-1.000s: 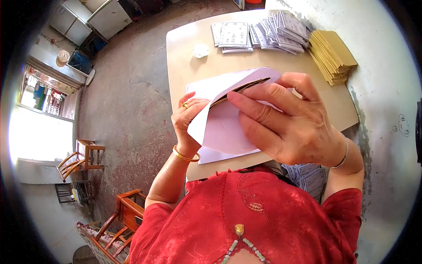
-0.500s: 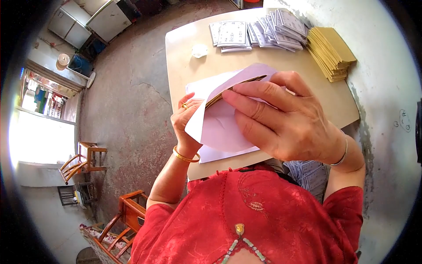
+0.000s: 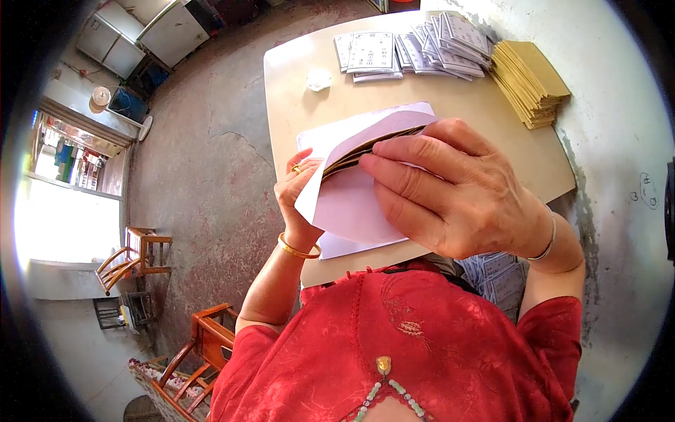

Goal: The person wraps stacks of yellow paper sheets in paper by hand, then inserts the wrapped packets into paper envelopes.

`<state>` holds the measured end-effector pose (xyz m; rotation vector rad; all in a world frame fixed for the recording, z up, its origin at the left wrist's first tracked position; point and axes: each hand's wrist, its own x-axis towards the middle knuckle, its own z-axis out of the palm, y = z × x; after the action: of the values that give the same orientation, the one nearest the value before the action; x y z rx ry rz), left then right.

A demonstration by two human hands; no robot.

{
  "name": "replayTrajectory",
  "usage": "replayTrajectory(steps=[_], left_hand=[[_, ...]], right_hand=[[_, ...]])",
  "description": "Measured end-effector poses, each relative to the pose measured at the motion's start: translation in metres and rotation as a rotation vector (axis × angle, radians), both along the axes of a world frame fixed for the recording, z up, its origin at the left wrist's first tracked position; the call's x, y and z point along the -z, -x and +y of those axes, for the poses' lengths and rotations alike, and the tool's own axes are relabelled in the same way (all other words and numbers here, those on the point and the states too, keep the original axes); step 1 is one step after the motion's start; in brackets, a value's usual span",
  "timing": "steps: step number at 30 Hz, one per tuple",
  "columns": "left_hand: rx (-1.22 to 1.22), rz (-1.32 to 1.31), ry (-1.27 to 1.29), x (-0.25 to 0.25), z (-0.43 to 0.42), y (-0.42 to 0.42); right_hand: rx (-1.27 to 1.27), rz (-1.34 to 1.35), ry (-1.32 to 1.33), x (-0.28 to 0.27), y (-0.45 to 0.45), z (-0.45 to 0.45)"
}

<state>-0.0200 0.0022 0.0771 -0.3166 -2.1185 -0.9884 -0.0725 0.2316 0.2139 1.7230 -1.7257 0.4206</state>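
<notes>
A sheet of white paper [image 3: 351, 211] is bent around a thin stack of brown paper [image 3: 351, 156], whose layered edge shows in the fold. My left hand [image 3: 299, 190], with a gold ring and bangle, grips the left side of the sheet; some of its fingers are hidden behind the paper. My right hand [image 3: 457, 186] pinches the brown stack and the sheet from the right, its fingertips at the stack's edge. Under both hands, more white paper [image 3: 316, 141] lies flat on the table [image 3: 288, 84].
Printed white packets [image 3: 373, 53] lie at the table's far side, beside a pile of yellow-brown paper [image 3: 531, 81] near the wall. A small whitish object [image 3: 318, 79] stands left of them. More printed packets [image 3: 496, 278] are below the near edge. Wooden chairs [image 3: 214, 337] stand at left.
The top of the folded sheet has come down slightly, and the brown layers have spread apart a little. My right hand has shifted slightly left; my left hand keeps its hold.
</notes>
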Motion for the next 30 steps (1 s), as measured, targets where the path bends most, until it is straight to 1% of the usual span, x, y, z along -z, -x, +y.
replayTrajectory(steps=[7,11,21,23,24,26,27,28,29,30], left_hand=[[-0.006,0.001,-0.011,-0.002,0.004,-0.001],[-0.013,-0.013,0.004,0.002,0.002,-0.001],[-0.023,-0.043,-0.037,0.004,0.003,-0.002],[-0.016,-0.095,-0.186,0.011,0.004,-0.002],[-0.003,-0.13,-0.326,0.017,0.008,-0.003],[-0.007,-0.151,-0.346,0.015,0.009,-0.004],[-0.024,-0.138,-0.225,0.005,0.008,-0.005],[-0.032,-0.124,-0.166,0.004,0.008,-0.005],[-0.041,-0.108,-0.107,0.002,0.008,-0.004],[-0.04,-0.091,-0.11,0.005,0.008,-0.003]], right_hand=[[-0.019,0.008,-0.023,0.002,0.002,0.001],[-0.053,0.067,0.066,0.009,0.006,-0.005],[-0.056,0.091,0.037,0.011,0.008,-0.005],[-0.06,0.105,0.033,0.01,0.009,-0.006],[-0.064,0.111,0.039,0.011,0.01,-0.007],[-0.061,0.092,0.008,0.009,0.01,-0.006],[-0.055,0.065,-0.028,0.005,0.008,-0.003],[-0.049,0.039,-0.064,0.004,0.008,-0.002],[-0.049,0.031,-0.06,0.004,0.008,-0.002],[-0.049,0.022,-0.057,0.004,0.008,-0.002]])
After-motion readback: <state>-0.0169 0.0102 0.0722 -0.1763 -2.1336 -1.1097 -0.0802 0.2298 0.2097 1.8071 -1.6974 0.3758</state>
